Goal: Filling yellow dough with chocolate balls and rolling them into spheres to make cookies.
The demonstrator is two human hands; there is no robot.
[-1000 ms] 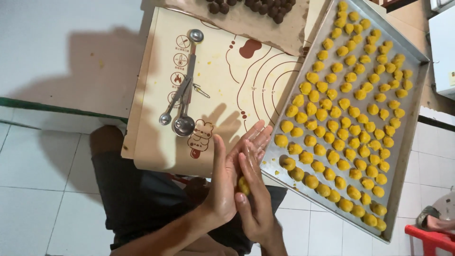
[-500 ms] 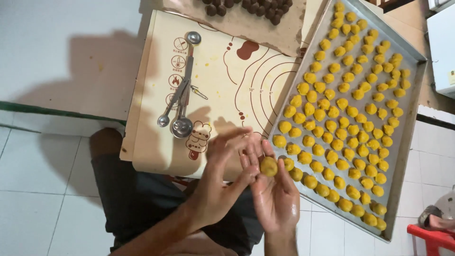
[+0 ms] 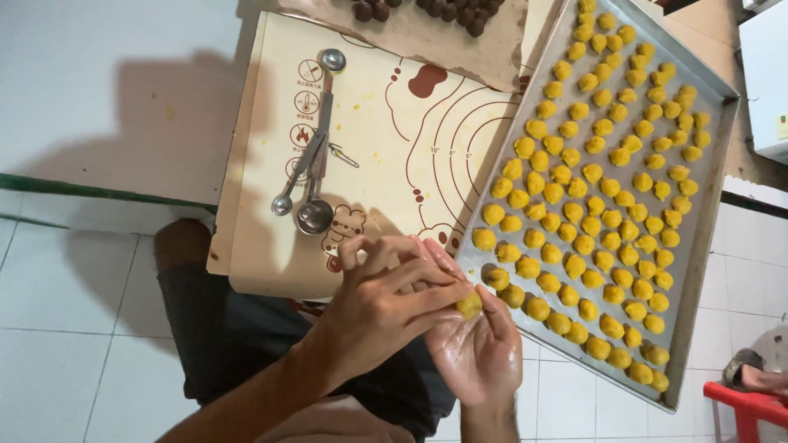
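My right hand (image 3: 476, 344) lies palm up, shiny with grease, just off the near edge of a metal baking tray (image 3: 706, 205). A small yellow dough ball (image 3: 469, 304) rests on its fingers. My left hand (image 3: 386, 299) reaches across from the left, and its fingertips pinch that ball against the right palm. The tray holds several rows of similar yellow dough balls (image 3: 591, 197); the nearest ones sit right beside my fingers.
A beige baking mat (image 3: 394, 123) with printed circles covers a low board. Metal measuring spoons (image 3: 313, 156) lie on it at the left. Dark brown balls (image 3: 427, 10) sit on paper at the top. White floor tiles surround the board; a red stool (image 3: 751, 406) is at bottom right.
My palms were pressed together rolling the ball. They opened, showing it on the right palm, and now the left fingertips grip it closer to the tray's edge.
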